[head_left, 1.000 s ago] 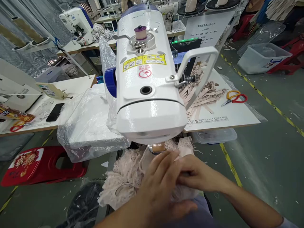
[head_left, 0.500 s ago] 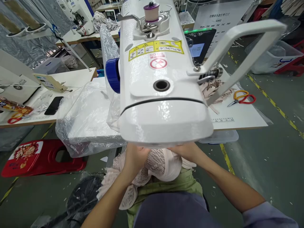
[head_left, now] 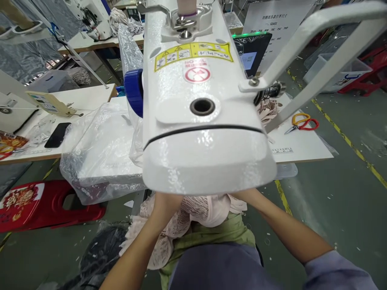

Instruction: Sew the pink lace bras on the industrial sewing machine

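A white sewing machine (head_left: 199,121) fills the middle of the view, seen from above its head. Under its front edge lies a pale pink lace garment (head_left: 199,209) that hangs down over my lap. My left hand (head_left: 165,203) reaches under the machine head onto the lace; only its back shows and its fingers are hidden. My right hand (head_left: 244,195) also goes under the head from the right, and only the wrist shows. More lace is bunched below my left forearm (head_left: 160,241).
Red and yellow scissors (head_left: 300,123) lie on the white table (head_left: 302,147) at the right, near pink fabric strips (head_left: 267,110). Clear plastic sheeting (head_left: 99,157) covers the table's left part. A black phone (head_left: 57,135) lies on the left table. A red stool (head_left: 45,203) stands on the floor.
My view has dropped closer to the machine head, which now hides both hands. A second ago they lay in the open on the lace; they have since reached forward under the head.
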### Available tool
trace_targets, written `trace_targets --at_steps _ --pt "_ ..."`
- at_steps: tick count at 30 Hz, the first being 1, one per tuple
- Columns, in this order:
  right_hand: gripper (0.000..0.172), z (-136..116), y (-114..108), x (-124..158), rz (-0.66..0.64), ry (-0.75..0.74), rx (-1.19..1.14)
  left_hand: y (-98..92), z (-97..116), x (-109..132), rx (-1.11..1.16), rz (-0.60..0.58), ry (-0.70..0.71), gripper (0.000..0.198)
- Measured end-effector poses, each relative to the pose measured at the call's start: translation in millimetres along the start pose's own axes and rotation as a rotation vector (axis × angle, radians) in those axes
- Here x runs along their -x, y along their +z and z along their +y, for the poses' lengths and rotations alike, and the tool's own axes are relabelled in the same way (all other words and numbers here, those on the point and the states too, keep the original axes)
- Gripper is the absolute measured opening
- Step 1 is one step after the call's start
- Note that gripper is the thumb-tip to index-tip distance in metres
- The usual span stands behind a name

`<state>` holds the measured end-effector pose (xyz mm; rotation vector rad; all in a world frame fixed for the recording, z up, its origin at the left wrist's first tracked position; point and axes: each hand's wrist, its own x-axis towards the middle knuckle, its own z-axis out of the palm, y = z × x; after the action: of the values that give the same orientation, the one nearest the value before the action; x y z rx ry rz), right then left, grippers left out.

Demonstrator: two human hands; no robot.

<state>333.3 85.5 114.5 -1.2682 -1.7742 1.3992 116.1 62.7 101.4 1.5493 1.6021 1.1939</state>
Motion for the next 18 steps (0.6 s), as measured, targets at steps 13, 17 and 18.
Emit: trace_targets --at_steps 13,17,18 --pt "0.060 38.4 8.7 26.1 0.049 0.111 -0.110 6.3 -36.0 72.4 -0.034 0.159 0.196 0.052" --pt "0.065 44.9 9.1 32.5 0.059 0.145 -0.212 28.0 -58.8 106.0 -0.076 -0.081 0.268 0.084" --pt "0.066 44.9 8.6 34.5 0.061 0.158 -0.234 33.9 -65.3 112.5 -0.111 -0.120 0.273 0.087"
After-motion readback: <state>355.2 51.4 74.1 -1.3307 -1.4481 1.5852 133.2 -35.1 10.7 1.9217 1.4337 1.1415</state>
